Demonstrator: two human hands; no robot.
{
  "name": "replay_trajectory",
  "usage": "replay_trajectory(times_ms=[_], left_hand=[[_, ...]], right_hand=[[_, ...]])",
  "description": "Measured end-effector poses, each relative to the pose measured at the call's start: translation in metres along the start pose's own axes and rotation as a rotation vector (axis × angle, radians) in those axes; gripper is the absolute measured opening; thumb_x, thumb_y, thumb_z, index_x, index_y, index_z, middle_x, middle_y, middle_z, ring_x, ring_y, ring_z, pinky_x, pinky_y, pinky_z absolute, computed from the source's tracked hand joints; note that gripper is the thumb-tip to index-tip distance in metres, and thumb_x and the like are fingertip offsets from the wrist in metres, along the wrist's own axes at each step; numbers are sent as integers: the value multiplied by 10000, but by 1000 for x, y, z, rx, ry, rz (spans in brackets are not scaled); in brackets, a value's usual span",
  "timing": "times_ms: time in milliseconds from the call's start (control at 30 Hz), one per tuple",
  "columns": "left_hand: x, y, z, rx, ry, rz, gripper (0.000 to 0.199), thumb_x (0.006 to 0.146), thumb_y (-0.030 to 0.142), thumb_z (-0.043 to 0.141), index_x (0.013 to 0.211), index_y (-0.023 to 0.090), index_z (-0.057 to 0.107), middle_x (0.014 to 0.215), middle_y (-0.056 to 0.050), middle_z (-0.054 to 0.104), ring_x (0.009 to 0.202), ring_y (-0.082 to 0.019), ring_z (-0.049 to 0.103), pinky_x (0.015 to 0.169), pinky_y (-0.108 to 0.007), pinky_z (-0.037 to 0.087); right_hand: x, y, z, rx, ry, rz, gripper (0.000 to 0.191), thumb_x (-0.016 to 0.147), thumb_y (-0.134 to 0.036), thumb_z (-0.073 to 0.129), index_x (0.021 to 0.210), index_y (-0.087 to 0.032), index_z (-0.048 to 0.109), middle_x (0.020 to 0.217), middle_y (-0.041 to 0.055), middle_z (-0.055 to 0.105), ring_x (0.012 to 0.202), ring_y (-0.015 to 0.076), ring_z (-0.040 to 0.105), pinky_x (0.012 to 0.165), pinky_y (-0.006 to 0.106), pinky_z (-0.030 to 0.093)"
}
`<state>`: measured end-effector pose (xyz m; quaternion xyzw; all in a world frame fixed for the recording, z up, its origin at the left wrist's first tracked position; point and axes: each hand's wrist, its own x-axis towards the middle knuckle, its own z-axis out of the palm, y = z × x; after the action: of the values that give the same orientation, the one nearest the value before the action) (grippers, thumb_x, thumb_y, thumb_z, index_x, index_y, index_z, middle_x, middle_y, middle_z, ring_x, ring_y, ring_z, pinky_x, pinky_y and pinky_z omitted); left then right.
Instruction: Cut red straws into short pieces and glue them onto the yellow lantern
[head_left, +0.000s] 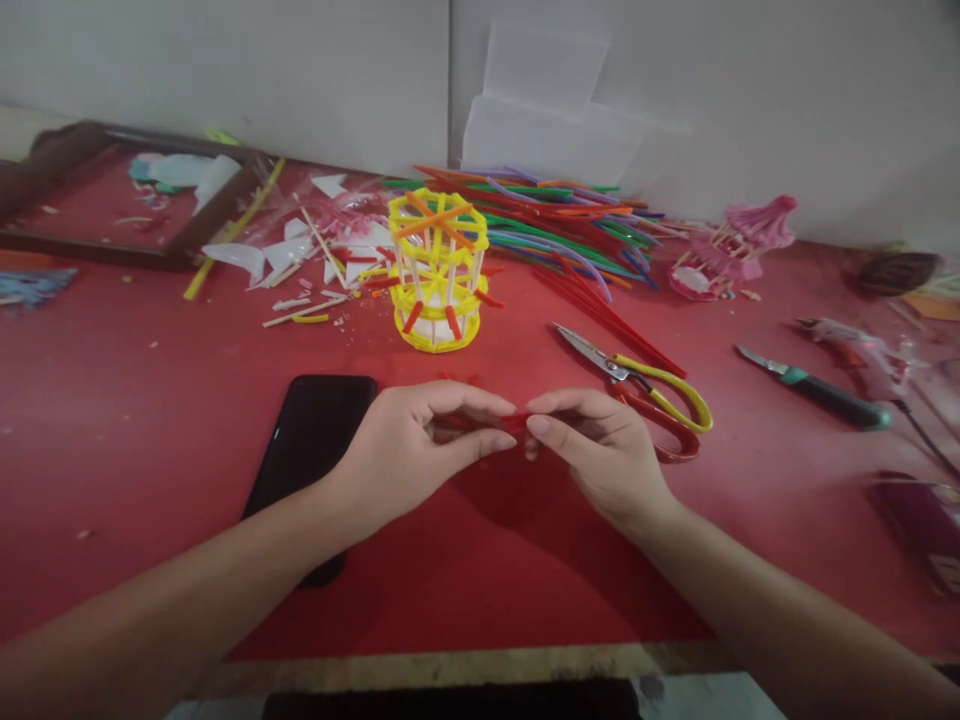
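Observation:
My left hand [431, 440] and my right hand [592, 445] meet fingertip to fingertip above the red table. Both pinch a small red piece [514, 421], probably pipe cleaner, mostly hidden by the fingers and hard to tell from the red tabletop. Just beyond them stands an upright round yellow frame [439, 280] with pale sticks, orange crossed pieces on top and short red pieces sticking out around it. Scissors [626, 375] with yellow and red handles lie beside my right hand. A black phone [311, 440] lies partly under my left wrist.
Coloured pipe cleaners [540, 220] are heaped at the back, near a pink model [735, 250]. A green-handled knife [817, 390] and a glue gun [862, 355] lie right. Scraps [300, 250] and a dark wooden frame [180, 240] occupy the back left.

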<state>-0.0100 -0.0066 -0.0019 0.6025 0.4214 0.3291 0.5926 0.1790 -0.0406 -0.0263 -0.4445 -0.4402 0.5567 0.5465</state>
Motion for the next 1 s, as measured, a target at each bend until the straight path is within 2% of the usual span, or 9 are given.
replay_trajectory(times_ms=[200, 400, 500, 600, 733, 867, 933, 1000], left_hand=[[0, 2, 0, -18, -31, -3, 129, 728, 209, 802, 849, 251, 780, 814, 42, 791, 733, -88, 730, 683, -106, 561], [5, 1, -2, -242, -218, -213, 75, 771, 249, 773, 802, 183, 758, 738, 0, 782, 673, -82, 716, 634, -120, 553], [7, 0, -2, -389, -300, -313, 126, 768, 235, 776, 785, 153, 681, 710, -1, 773, 672, -90, 721, 633, -146, 570], [7, -1, -2, -440, -335, -343, 247, 733, 205, 806, 796, 163, 572, 671, 15, 760, 661, -100, 720, 611, -164, 572], [5, 1, -2, -392, -333, -298, 242, 759, 203, 786, 822, 158, 557, 698, 11, 760, 688, -95, 713, 631, -163, 559], [5, 5, -2, -369, -256, -260, 203, 781, 191, 757, 818, 162, 560, 655, 37, 734, 595, -55, 655, 606, -140, 505], [5, 6, -2, -332, -222, -255, 198, 785, 206, 750, 802, 166, 556, 665, 33, 730, 603, -64, 650, 594, -150, 484], [5, 6, -2, -281, -213, -248, 195, 789, 223, 744, 801, 170, 557, 686, 24, 726, 627, -81, 654, 587, -164, 462]], right_hand=[[-1, -1, 0, -47, 23, -25, 160, 766, -222, 766, 906, -227, 687, 659, -43, 688, 588, 96, 668, 592, 223, 574], [-3, -4, 1, -81, -13, -77, 138, 765, -205, 763, 856, -222, 660, 698, -42, 661, 596, 71, 632, 572, 185, 551], [-7, -5, 2, -117, -69, -108, 143, 785, -206, 744, 893, -233, 655, 772, -30, 675, 658, 83, 652, 612, 201, 577], [-10, -5, 2, -131, -114, -94, 162, 808, -213, 723, 941, -237, 633, 824, -19, 680, 664, 93, 671, 618, 218, 597], [-10, -5, 1, -185, -102, -120, 191, 801, -220, 736, 961, -230, 633, 819, -10, 691, 705, 104, 687, 627, 206, 599], [-8, -3, 0, -218, -154, -206, 294, 790, -219, 754, 1059, -252, 640, 870, -8, 713, 772, 115, 696, 693, 234, 606], [-9, -3, 0, -296, -151, -264, 388, 759, -218, 785, 1110, -273, 629, 902, -9, 715, 799, 124, 699, 721, 253, 606], [-10, -4, 0, -454, -127, -325, 400, 751, -220, 792, 1112, -277, 630, 908, -5, 718, 774, 126, 698, 714, 257, 603]])
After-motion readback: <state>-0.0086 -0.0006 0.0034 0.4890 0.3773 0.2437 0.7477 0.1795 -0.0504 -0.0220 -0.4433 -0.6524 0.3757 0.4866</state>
